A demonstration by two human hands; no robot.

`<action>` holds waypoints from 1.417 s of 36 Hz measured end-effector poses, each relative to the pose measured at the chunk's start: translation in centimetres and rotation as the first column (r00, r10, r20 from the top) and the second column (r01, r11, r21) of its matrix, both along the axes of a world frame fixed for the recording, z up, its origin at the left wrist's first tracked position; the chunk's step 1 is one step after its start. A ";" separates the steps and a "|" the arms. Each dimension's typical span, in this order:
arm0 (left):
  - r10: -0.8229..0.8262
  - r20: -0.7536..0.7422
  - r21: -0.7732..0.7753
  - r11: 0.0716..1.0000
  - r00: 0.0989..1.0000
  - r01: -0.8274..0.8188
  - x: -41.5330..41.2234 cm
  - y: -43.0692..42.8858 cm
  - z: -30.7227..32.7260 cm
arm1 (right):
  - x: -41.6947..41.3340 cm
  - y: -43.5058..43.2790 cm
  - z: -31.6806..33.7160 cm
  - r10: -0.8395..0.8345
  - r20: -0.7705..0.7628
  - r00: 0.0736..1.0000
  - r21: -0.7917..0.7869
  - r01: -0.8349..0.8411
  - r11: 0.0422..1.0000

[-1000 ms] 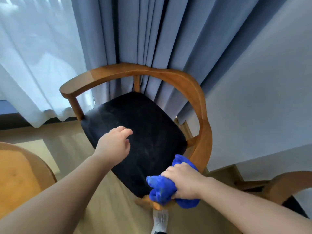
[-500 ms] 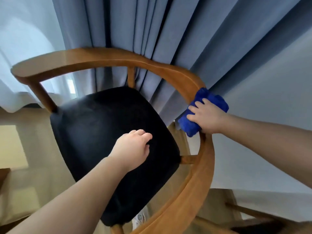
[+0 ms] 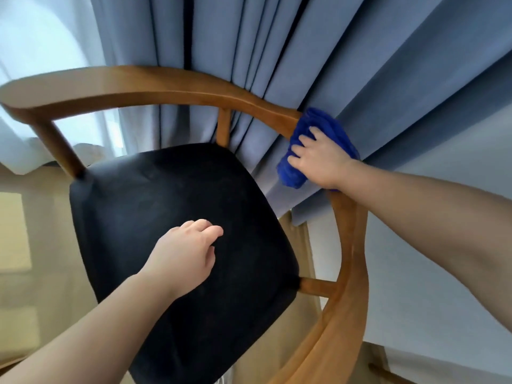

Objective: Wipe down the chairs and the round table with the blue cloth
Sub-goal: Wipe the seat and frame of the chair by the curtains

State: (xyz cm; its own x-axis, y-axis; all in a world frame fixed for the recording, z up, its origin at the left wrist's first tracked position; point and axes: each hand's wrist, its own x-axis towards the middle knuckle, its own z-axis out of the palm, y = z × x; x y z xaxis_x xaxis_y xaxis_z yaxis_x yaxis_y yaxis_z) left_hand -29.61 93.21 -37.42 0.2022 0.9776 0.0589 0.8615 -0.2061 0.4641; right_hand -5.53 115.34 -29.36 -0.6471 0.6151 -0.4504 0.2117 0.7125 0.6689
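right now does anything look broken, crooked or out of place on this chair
Nothing stands out. The wooden rail looks whole, and the black seat shows only faint pale scuffs. The right hand grips the blue cloth on the rail's curve, against the curtain; the left hand hovers over the seat.

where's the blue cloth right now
The blue cloth is upper right in the head view, gripped by the right hand on the chair's curved wooden rail, against the curtain.

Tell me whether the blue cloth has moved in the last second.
Yes. Gripped by the right hand, the blue cloth slid from the front end of the chair's wooden rail up toward its back curve.
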 end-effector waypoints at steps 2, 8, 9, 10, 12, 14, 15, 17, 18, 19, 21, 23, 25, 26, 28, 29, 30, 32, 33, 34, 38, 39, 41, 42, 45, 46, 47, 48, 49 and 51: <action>0.020 0.009 -0.033 0.999 1.000 -0.020 -0.2 0.1 -0.5 | -1.6 1.2 -0.1 -0.003 -0.002 1.000 0.019 0.003 1.000; 0.073 0.054 -0.084 0.994 0.996 -0.068 -0.1 0.7 -0.5 | -2.7 1.7 -0.7 -0.109 0.127 0.986 0.076 0.100 0.992; 0.082 0.057 -0.082 0.994 0.995 -0.077 -0.2 0.8 -0.4 | -2.3 1.4 -0.6 -0.123 0.142 0.982 0.074 0.113 0.991; 0.089 0.061 -0.080 0.993 0.994 -0.084 -0.4 1.0 -0.3 | -1.8 0.9 -0.2 -0.132 0.150 0.980 0.070 0.123 0.990; 0.100 0.067 -0.092 0.991 0.993 -0.094 -0.7 1.1 0.1 | -0.6 -0.7 0.5 -0.150 0.167 0.974 0.061 0.141 0.988; 0.113 0.069 -0.110 0.988 0.991 -0.105 -1.0 1.1 0.5 | 0.6 -2.7 1.1 -0.193 0.190 0.963 0.038 0.189 0.981; 0.115 0.067 -0.118 0.987 0.991 -0.107 -1.2 1.0 0.6 | 1.2 -3.8 1.2 -0.221 0.201 0.954 0.018 0.222 0.975; 0.114 0.061 -0.130 0.986 0.992 -0.105 -1.4 0.8 1.0 | 2.2 -6.1 1.2 -0.277 0.218 0.936 -0.025 0.289 0.957; 0.112 0.059 -0.134 0.986 0.992 -0.103 -1.4 0.7 1.1 | 2.8 -7.2 1.1 -0.296 0.227 0.928 -0.044 0.313 0.949; 0.109 0.059 -0.139 0.985 0.992 -0.100 -1.5 0.7 1.3 | 3.3 -8.2 1.0 -0.310 0.235 0.921 -0.067 0.334 0.940; 0.102 0.062 -0.143 0.985 0.993 -0.092 -1.7 0.6 1.6 | 4.2 -9.9 0.6 -0.327 0.238 0.914 -0.121 0.362 0.924; 0.092 0.062 -0.141 0.987 0.994 -0.083 -1.7 0.6 1.8 | 4.6 -10.9 0.3 -0.331 0.247 0.911 -0.158 0.374 0.914; 0.082 0.060 -0.136 0.988 0.995 -0.073 -1.8 0.7 1.9 | 4.4 -10.9 0.4 -0.326 0.250 0.912 -0.163 0.371 0.914; 0.075 0.060 -0.133 0.989 0.995 -0.066 -1.9 0.8 2.0 | 4.3 -10.6 0.5 -0.321 0.250 0.914 -0.160 0.366 0.917; 0.064 0.053 -0.130 0.990 0.997 -0.056 -1.9 1.0 2.0 | 4.0 -9.6 0.5 -0.311 0.237 0.920 -0.146 0.351 0.925; 0.063 0.049 -0.131 0.990 0.997 -0.056 -1.9 1.1 1.9 | 4.0 -8.9 0.5 -0.310 0.223 0.924 -0.133 0.344 0.930; 0.065 0.048 -0.132 0.990 0.997 -0.058 -1.9 1.2 1.8 | 3.9 -8.1 0.4 -0.304 0.205 0.930 -0.113 0.331 0.937; 0.067 0.045 -0.133 0.989 0.997 -0.060 -1.9 1.5 1.6 | 3.5 -6.2 0.2 -0.272 0.175 0.946 -0.065 0.287 0.956; 0.067 0.042 -0.135 0.989 0.997 -0.061 -1.8 1.6 1.6 | 3.1 -5.3 0.2 -0.249 0.167 0.954 -0.044 0.259 0.965; 0.069 0.039 -0.138 0.988 0.997 -0.063 -1.8 1.8 1.5 | 2.7 -4.3 0.1 -0.224 0.162 0.961 -0.029 0.231 0.972; 0.075 0.020 -0.157 0.985 0.997 -0.071 -1.6 2.4 1.6 | 0.2 -0.5 0.2 -0.137 0.154 0.979 0.030 0.133 0.991; 0.077 0.020 -0.158 0.985 0.997 -0.073 -1.6 2.5 1.5 | -0.4 0.3 0.2 -0.124 0.152 0.980 0.045 0.119 0.992; 0.077 0.014 -0.160 0.984 0.997 -0.074 -1.4 2.8 1.3 | -1.5 1.6 0.1 -0.108 0.154 0.982 0.073 0.098 0.993; 0.080 0.011 -0.163 0.984 0.997 -0.077 -1.3 2.8 1.2 | -1.9 2.0 0.1 -0.107 0.156 0.982 0.078 0.095 0.992; 0.092 0.009 -0.166 0.982 0.996 -0.089 -0.9 3.1 1.2 | -2.4 2.2 -0.1 -0.131 0.171 0.976 0.096 0.115 0.989; 0.094 0.006 -0.172 0.981 0.996 -0.092 -0.7 3.1 1.3 | -2.3 2.0 -0.1 -0.138 0.181 0.974 0.100 0.121 0.988; 0.092 0.003 -0.179 0.980 0.996 -0.090 -0.5 3.1 1.5 | -2.1 1.7 -0.1 -0.141 0.194 0.971 0.101 0.123 0.987; 0.087 -0.001 -0.183 0.979 0.996 -0.086 -0.4 3.0 1.6 | -1.8 1.3 -0.1 -0.146 0.204 0.968 0.101 0.128 0.987; 0.082 -0.004 -0.187 0.979 0.997 -0.081 -0.2 2.9 1.8 | -1.5 0.9 0.0 -0.152 0.213 0.965 0.099 0.134 0.986; 0.078 -0.009 -0.197 0.977 0.997 -0.079 0.0 2.6 2.3 | -0.7 -0.1 0.2 -0.175 0.235 0.956 0.088 0.158 0.983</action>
State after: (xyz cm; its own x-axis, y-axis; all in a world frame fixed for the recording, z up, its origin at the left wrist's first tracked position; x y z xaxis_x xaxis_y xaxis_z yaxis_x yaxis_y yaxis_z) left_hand -29.61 95.83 -35.09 0.1243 0.9827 -0.1369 0.8721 -0.0424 0.4875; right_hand -6.26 115.21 -29.11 -0.4106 0.7394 -0.5335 0.1505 0.6321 0.7602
